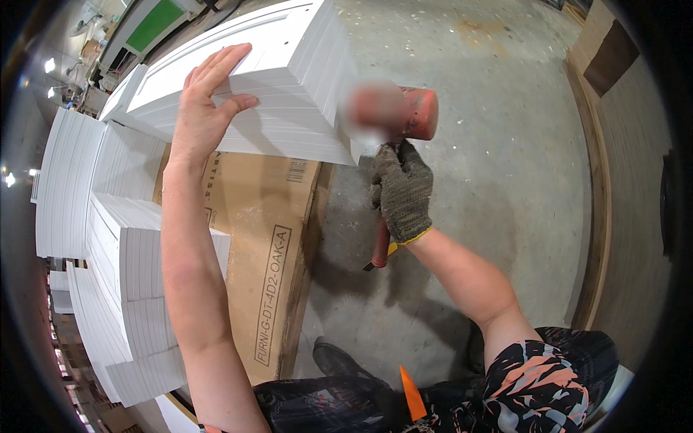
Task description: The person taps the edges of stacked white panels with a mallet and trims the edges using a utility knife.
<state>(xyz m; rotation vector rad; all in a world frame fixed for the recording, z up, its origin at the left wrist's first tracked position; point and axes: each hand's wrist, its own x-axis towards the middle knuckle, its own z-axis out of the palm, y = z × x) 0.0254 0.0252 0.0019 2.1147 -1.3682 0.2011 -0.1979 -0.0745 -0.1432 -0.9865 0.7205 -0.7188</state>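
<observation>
My bare left hand (pixel 216 101) lies with stretched fingers on the top edge of a tall stack of white panels (pixel 289 108). The top panel has a recessed frame line and small dark holes. My right hand (pixel 404 187), in a dark grey knit glove with a yellow cuff, is wrapped round the handle of a red mallet (pixel 422 113). The mallet's head is up beside the right end of the stack, a small gap apart from it. Part of that head is blurred. The handle's lower end sticks out below the glove.
Beneath the stack is a large flat brown carton (pixel 245 289) with printing. More white panel stacks (pixel 144 289) stand at the left. Grey concrete floor (pixel 476 202) lies to the right, bounded by a large board with a wooden edge (pixel 592 195). A green-sided machine (pixel 155 25) is far left.
</observation>
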